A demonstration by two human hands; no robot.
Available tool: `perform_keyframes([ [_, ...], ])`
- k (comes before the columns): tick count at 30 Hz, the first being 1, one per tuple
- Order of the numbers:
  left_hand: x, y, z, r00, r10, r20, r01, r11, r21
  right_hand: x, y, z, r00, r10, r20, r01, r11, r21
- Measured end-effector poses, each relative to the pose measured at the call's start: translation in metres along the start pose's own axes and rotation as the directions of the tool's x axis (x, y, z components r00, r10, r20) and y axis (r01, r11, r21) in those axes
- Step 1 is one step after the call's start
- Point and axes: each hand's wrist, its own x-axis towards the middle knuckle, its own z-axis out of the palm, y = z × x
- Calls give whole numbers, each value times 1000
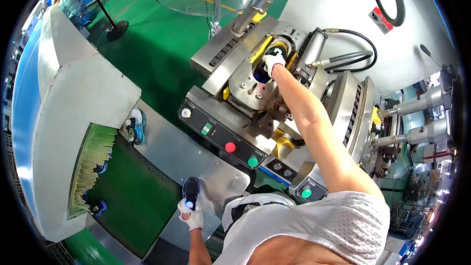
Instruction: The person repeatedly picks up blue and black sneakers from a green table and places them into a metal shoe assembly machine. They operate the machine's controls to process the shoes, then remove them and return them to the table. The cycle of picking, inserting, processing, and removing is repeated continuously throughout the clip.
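Gripping the near end of a black-and-blue sneaker [191, 187], probably light, flexible and best held there, the gloved left hand [190, 215] is over the steel ledge [223, 179], while the gloved right hand [274, 62], finger closure unclear, reaches into the machine [237, 86].

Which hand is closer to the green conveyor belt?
Left. The left hand is beside the green conveyor belt, gripping a dark shoe over the metal ledge; the right hand is farther off, up at the machine.
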Motion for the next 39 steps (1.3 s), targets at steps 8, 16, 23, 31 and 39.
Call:
perform_keyframes([
  [8, 7, 5, -6, 999, 39, 33, -40, 998, 47, 26, -36, -35, 863, -464, -198, 273, 760, -589],
  [16, 9, -8, 6, 997, 79, -5, -79, 995, -59, 104, -67, -69, 762, -484, 430, 490, -2, -872],
  [23, 6, 2, 0, 995, 99, -22, -98, 995, 15, 129, -56, -39, 738, -454, 499, 384, -326, -864],
  [31, 10, -9, 5, 996, 91, -6, -91, 996, -10, 186, -25, -48, 795, -443, 415, 339, -243, -909],
  [39, 13, -1, -1, 988, 142, -53, -145, 988, -44, 127, -56, -63, 915, -348, 205, 302, 254, -919],
])
